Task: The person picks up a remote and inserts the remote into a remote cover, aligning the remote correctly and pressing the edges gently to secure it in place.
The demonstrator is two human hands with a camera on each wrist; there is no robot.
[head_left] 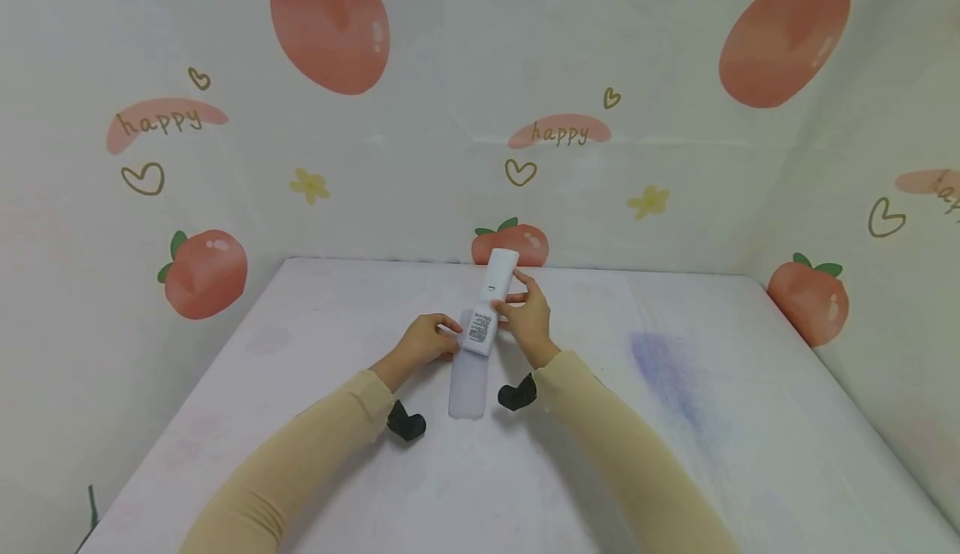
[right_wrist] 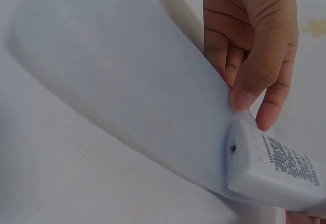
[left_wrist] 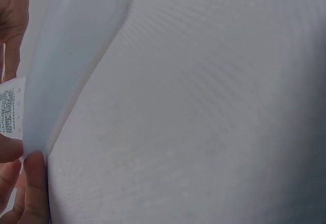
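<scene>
A long white remote control (head_left: 503, 271) is tilted over the table, its printed label (head_left: 481, 328) facing up. My right hand (head_left: 528, 321) grips its side, thumb near the middle. Under its lower end lies a translucent sleeve (head_left: 468, 387), stretching toward me. My left hand (head_left: 426, 339) pinches the sleeve's edge near its far end, thumb on top, as the right wrist view shows of the left hand (right_wrist: 254, 40). There, the lower end of the remote control (right_wrist: 275, 168) overlaps the end of the sleeve (right_wrist: 127, 81). Most of my right hand is outside that view.
The white table (head_left: 337, 471) has a bluish smudge (head_left: 667, 371) on the right. Behind it hangs a white backdrop (head_left: 450, 54) printed with red fruits and hearts. Small black pieces (head_left: 407, 422) sit at both sleeve cuffs, close above the table.
</scene>
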